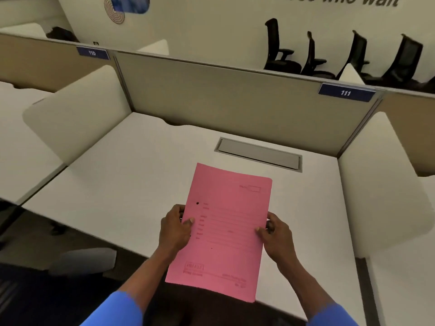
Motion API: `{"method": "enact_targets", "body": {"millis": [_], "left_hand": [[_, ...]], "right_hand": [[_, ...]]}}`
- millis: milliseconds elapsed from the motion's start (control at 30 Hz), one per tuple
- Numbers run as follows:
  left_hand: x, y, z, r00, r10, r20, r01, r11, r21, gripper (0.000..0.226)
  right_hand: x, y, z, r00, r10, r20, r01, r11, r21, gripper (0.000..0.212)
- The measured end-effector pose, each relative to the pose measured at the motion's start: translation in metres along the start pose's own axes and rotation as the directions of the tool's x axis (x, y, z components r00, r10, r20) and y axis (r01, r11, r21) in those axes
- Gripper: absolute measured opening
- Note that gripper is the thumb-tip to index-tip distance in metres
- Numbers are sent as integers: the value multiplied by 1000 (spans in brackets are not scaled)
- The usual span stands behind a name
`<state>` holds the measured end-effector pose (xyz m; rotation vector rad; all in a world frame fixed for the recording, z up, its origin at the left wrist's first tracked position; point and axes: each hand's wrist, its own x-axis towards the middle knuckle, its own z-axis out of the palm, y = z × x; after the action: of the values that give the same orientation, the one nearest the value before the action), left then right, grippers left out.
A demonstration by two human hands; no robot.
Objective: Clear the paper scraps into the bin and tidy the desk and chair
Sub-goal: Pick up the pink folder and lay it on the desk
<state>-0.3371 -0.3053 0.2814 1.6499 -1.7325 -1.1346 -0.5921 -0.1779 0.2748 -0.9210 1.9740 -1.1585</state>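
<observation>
Head view showed both hands holding a pink folder (227, 231) over the white desk (122, 175), near the desk's six o'clock edge. The left hand (175, 228) pinched the folder's nine o'clock edge, thumb pressed on the printed cover and fingers curled beneath. The right hand (275, 235) pinched the three o'clock edge the same way. The folder's lower end overhung the desk front toward the person; whether its far end touched the surface could not be told.

No paper scraps and no bin were in sight. A grey cable hatch (259, 152) lay closed at twelve o'clock from the folder, just beyond it. Something pale and blurred sat low at eight o'clock, possibly part of the chair (87, 257).

By my judgement, the scrap-clearing looked done and the tidying step was in hand. The next move likely called for laying the folder flat and square to the desk edge, letting go with both hands evenly, then seeing to the chair.
</observation>
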Motion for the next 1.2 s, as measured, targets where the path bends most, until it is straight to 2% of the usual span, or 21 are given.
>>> {"method": "enact_targets", "body": {"millis": [300, 567, 633, 800, 1033, 1200], "left_hand": [[79, 26, 14, 996, 0, -84, 3, 999, 43, 28], [166, 32, 0, 995, 18, -93, -15, 999, 30, 37], [192, 34, -4, 995, 28, -96, -25, 999, 27, 39], [266, 25, -11, 997, 44, -70, -40, 998, 58, 44], [363, 0, -11, 995, 50, 81, -63, 984, 169, 72], [422, -26, -6, 997, 24, 71, -39, 975, 219, 83]], "right_hand": [[80, -19, -1, 995, -31, 90, 38, 996, -78, 64], [155, -45, 38, 997, -43, 68, 51, 992, -118, 73], [179, -46, 52, 999, -8, 34, 13, 992, -122, 71], [242, -49, 94, 997, 71, -27, -74, 991, -114, 45], [315, -53, 147, 992, 102, -75, -112, 981, -159, 41], [362, -49, 181, 995, 92, -43, -100, 971, -219, 51]]}}
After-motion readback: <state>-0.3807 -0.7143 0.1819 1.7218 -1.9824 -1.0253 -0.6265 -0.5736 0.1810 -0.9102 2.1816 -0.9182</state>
